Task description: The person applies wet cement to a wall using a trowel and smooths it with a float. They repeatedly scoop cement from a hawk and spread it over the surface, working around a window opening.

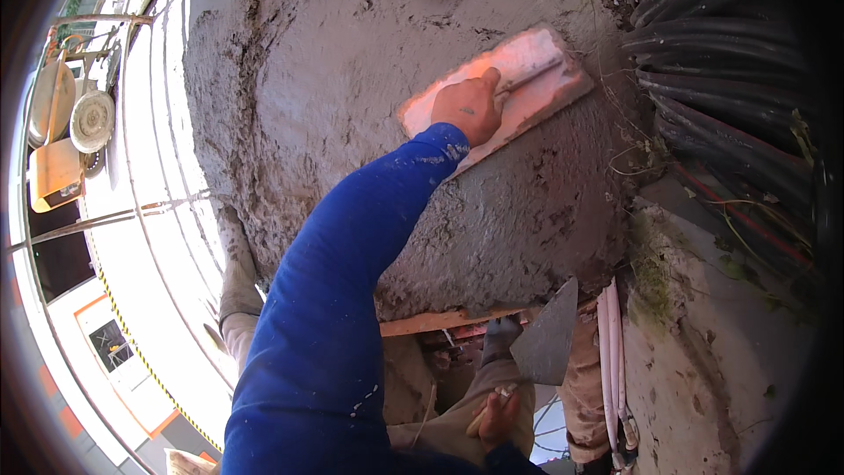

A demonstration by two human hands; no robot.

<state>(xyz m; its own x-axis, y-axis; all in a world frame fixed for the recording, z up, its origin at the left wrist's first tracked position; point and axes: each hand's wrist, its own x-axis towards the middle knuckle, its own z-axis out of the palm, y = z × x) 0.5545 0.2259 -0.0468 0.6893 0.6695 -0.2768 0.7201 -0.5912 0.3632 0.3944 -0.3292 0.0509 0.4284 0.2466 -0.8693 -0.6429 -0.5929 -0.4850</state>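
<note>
My left hand (pixel 470 108), in a blue sleeve, is closed round the handle of a pinkish-orange plastering float (pixel 536 112) smeared with mortar. The float lies tilted across a wide surface of wet grey mortar (pixel 325 79), its far end up to the right. Lower down, close to my body, my right hand (pixel 499 418) is closed on the handle of a pointed trowel (pixel 547 339). Its grey blade points up and away, near the mortar's near edge. The fingers partly hide the trowel's handle.
Black plastic sheeting (pixel 703 53) bunches at the right, above a rough concrete block (pixel 694 343). Pale pipes (pixel 611 361) stand beside the block. A wooden board (pixel 448 321) edges the mortar. Trousered legs (pixel 510 365) show below. A wheelbarrow (pixel 57 105) is at far left.
</note>
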